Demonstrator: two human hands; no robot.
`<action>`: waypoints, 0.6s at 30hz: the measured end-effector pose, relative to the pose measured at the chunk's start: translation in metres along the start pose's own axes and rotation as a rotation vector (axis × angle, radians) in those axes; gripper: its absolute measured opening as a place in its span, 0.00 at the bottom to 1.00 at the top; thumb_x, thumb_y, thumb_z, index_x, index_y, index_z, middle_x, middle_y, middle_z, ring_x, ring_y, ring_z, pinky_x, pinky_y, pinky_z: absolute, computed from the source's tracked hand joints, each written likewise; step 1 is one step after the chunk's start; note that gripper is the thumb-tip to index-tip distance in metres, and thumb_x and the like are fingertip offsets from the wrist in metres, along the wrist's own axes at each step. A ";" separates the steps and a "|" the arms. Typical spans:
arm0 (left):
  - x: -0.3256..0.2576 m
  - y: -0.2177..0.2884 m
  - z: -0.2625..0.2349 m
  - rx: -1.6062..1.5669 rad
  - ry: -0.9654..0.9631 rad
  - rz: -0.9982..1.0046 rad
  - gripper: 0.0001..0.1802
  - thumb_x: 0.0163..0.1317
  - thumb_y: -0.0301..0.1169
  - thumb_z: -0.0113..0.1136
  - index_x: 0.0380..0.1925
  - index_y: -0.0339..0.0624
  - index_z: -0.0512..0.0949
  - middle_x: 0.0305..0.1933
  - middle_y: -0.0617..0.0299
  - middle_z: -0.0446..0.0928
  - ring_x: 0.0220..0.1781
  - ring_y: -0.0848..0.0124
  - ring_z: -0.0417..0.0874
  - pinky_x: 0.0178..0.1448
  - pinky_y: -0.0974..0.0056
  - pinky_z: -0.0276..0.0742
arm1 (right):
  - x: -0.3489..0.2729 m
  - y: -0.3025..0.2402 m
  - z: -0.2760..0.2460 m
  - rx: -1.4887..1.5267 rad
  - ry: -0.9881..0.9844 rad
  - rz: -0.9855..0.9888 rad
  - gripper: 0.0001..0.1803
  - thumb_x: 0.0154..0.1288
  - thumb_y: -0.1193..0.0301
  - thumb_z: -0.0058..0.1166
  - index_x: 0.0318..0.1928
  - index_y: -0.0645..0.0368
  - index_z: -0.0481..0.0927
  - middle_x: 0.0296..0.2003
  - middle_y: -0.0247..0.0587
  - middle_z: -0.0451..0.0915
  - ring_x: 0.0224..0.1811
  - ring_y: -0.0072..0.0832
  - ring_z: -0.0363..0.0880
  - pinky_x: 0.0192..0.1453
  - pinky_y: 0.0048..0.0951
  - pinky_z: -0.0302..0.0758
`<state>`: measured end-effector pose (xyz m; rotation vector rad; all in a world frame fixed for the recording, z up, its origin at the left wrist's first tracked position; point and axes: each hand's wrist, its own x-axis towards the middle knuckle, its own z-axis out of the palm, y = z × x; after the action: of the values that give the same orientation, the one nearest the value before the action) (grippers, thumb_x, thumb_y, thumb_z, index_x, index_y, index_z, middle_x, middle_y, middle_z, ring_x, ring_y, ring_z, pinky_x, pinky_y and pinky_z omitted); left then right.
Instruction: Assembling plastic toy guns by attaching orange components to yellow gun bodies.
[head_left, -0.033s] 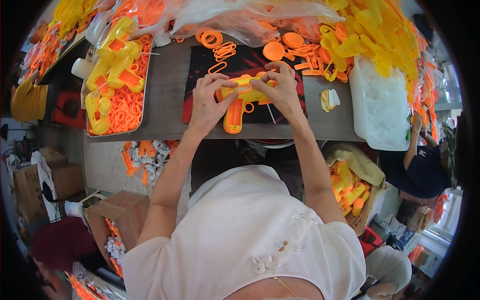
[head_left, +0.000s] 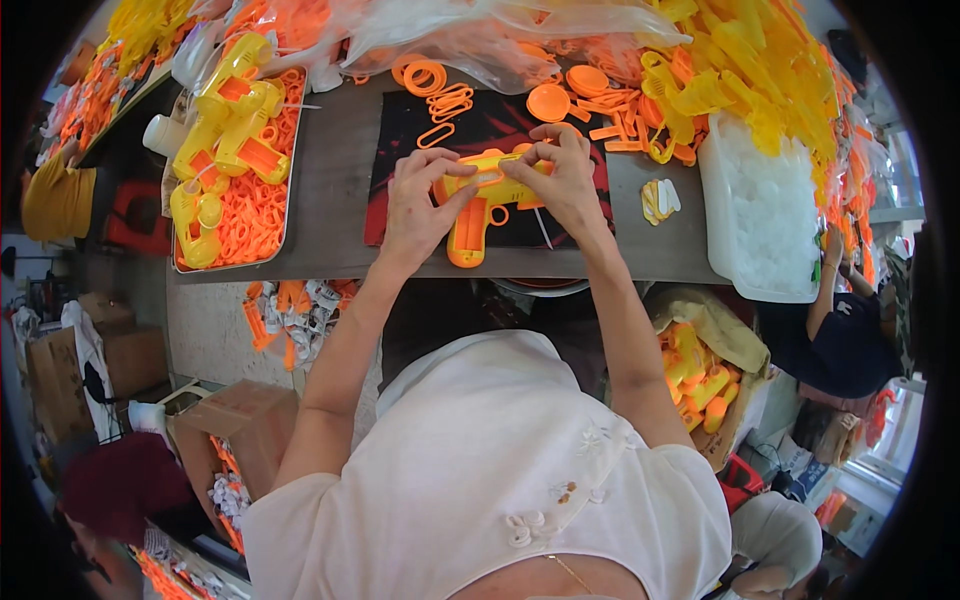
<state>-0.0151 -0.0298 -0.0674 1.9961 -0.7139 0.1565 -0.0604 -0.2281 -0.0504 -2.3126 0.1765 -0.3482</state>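
A yellow and orange toy gun (head_left: 472, 222) lies over a black mat (head_left: 400, 140) on the grey table (head_left: 335, 200), grip pointing toward me. My left hand (head_left: 412, 208) grips its rear part with the thumb on the body. My right hand (head_left: 562, 182) pinches the top of the barrel end with its fingertips. Both hands meet over the upper edge of the toy. Orange rings (head_left: 438, 88) and orange discs (head_left: 550, 102) lie on the mat just beyond the hands.
A metal tray (head_left: 292, 190) at the left holds yellow toy guns and orange loops. A white tub (head_left: 762, 215) of white parts stands at the right, small pale pieces (head_left: 658, 198) beside it. Bags of yellow and orange parts line the back. A person (head_left: 840, 345) sits at the right.
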 end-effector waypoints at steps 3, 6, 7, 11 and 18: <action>-0.003 -0.004 0.002 -0.105 -0.012 -0.057 0.13 0.51 0.31 0.71 0.38 0.44 0.83 0.47 0.62 0.76 0.52 0.64 0.73 0.61 0.58 0.64 | -0.003 -0.006 -0.001 0.027 0.039 -0.102 0.12 0.52 0.64 0.69 0.34 0.56 0.83 0.53 0.42 0.70 0.60 0.41 0.63 0.62 0.42 0.61; -0.006 -0.008 0.002 -0.236 -0.015 -0.126 0.14 0.52 0.32 0.71 0.39 0.44 0.83 0.48 0.61 0.75 0.54 0.64 0.73 0.63 0.59 0.63 | -0.010 -0.008 -0.007 -0.028 0.032 -0.342 0.13 0.53 0.71 0.66 0.41 0.54 0.82 0.54 0.41 0.70 0.62 0.42 0.63 0.63 0.42 0.60; -0.008 -0.009 0.002 -0.235 -0.008 -0.127 0.14 0.52 0.32 0.71 0.39 0.44 0.83 0.48 0.61 0.75 0.54 0.64 0.73 0.63 0.59 0.63 | -0.012 -0.009 -0.009 -0.141 -0.032 -0.472 0.16 0.53 0.75 0.64 0.45 0.53 0.81 0.56 0.41 0.70 0.62 0.42 0.63 0.64 0.42 0.59; -0.005 -0.010 0.004 -0.305 -0.045 -0.144 0.14 0.53 0.33 0.70 0.40 0.44 0.83 0.49 0.61 0.74 0.56 0.65 0.72 0.63 0.60 0.63 | -0.023 -0.019 0.006 -0.165 -0.062 -0.591 0.18 0.53 0.78 0.59 0.47 0.49 0.81 0.61 0.41 0.68 0.64 0.42 0.63 0.65 0.42 0.58; -0.004 -0.003 -0.002 -0.179 -0.030 -0.072 0.15 0.52 0.32 0.70 0.41 0.44 0.82 0.49 0.61 0.74 0.56 0.64 0.71 0.62 0.60 0.65 | -0.028 -0.008 -0.006 -0.223 0.066 -0.474 0.22 0.53 0.79 0.58 0.52 0.52 0.80 0.59 0.42 0.70 0.63 0.41 0.65 0.66 0.41 0.57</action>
<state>-0.0165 -0.0257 -0.0701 1.8531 -0.6509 0.0190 -0.0885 -0.2202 -0.0456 -2.5504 -0.3232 -0.6705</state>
